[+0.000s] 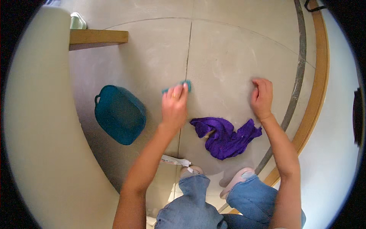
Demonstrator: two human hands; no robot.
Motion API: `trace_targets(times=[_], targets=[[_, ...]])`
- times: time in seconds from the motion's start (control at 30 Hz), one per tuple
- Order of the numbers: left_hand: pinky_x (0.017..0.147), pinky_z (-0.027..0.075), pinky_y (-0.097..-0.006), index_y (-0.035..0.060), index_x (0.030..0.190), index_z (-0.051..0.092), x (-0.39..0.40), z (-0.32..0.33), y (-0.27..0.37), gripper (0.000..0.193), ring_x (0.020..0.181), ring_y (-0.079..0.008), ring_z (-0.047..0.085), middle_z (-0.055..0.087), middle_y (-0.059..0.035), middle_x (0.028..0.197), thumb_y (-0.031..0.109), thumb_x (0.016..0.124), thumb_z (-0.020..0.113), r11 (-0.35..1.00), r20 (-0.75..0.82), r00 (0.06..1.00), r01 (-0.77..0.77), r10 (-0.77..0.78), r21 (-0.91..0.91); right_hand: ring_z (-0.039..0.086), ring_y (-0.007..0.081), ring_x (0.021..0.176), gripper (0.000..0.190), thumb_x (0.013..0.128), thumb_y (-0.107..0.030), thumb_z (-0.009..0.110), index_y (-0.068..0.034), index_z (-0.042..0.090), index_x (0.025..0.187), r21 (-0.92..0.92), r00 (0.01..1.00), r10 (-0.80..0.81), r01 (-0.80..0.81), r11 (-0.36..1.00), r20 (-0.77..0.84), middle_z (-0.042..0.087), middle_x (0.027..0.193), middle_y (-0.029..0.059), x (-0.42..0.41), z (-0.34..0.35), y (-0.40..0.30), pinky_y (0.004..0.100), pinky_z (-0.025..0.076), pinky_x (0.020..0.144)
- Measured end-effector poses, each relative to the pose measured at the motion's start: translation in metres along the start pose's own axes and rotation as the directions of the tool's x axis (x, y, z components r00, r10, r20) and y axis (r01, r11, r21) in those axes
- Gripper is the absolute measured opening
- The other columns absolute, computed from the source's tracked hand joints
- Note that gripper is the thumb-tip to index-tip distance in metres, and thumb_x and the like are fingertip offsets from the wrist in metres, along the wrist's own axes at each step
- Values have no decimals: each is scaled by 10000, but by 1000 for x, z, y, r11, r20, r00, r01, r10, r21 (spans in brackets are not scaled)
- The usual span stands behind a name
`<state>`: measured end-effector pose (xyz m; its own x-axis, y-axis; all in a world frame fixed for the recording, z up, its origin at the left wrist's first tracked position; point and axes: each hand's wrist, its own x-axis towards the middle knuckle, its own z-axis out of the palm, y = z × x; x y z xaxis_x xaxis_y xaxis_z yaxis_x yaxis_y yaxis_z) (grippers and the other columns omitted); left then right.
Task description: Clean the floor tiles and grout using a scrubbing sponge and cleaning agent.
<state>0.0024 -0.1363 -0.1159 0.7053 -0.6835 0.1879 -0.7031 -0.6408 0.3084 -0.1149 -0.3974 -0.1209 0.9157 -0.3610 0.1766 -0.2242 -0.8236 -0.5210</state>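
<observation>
My left hand (174, 103) grips a small teal scrubber (187, 85), probably a brush, against the tiled floor at a dark grout line (188, 51). Most of the scrubber is hidden under my fingers. To the right, my right hand (262, 97) is loosely curled over the floor with nothing visible in it. A crumpled purple cloth (226, 137) lies between my forearms, partly over a small pale thing (209, 133). Left of my left hand is a teal bucket (121, 114) with a loop handle. A white squeeze tube (175, 160) bearing writing lies by my left shoe (197, 170).
A cream wall or panel (43, 114) curves along the left, with a wooden trim end (98, 37) jutting out. Behind it sits a pale green and white object (77, 21). On the right run a dark floor strip (298, 68) and wooden trim (321, 65).
</observation>
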Motion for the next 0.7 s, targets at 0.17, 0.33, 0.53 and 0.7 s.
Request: trace_targets(times=[0.17, 0.33, 0.53, 0.7], targets=[[653, 414, -349, -58, 1024, 526, 50, -8, -7, 371, 837, -247, 516, 514, -120, 947, 45, 668, 500, 995, 94, 995, -39, 30, 95, 480, 311, 822, 263, 612, -22, 484, -47, 517, 871, 20, 997, -50, 49, 999, 65, 527, 855, 123, -2, 1, 0, 389, 372, 752], [683, 435, -355, -56, 1013, 523, 28, -17, -1, 343, 839, -263, 517, 519, -143, 965, 46, 690, 473, 967, 179, 970, -193, 162, 169, 462, 296, 785, 259, 587, -53, 509, -79, 501, 844, -47, 990, -82, 88, 995, 113, 502, 829, 113, -3, 2, -2, 391, 355, 690], [618, 409, -319, -34, 818, 552, 35, -5, -1, 210, 795, -226, 487, 481, -122, 881, 78, 645, 509, 943, 208, 964, -215, 164, 254, 464, 297, 798, 259, 583, -57, 515, -93, 505, 840, -46, 989, -59, 66, 997, 133, 501, 862, 108, -4, 5, 5, 393, 359, 704], [681, 441, -354, -92, 1018, 507, 106, -6, -5, 385, 828, -273, 506, 485, -150, 959, 34, 655, 487, 947, 347, 932, -199, 104, 251, 466, 293, 821, 278, 572, -59, 534, -97, 512, 846, -61, 987, -39, 48, 997, 153, 501, 882, 104, -2, 1, 2, 398, 366, 726]])
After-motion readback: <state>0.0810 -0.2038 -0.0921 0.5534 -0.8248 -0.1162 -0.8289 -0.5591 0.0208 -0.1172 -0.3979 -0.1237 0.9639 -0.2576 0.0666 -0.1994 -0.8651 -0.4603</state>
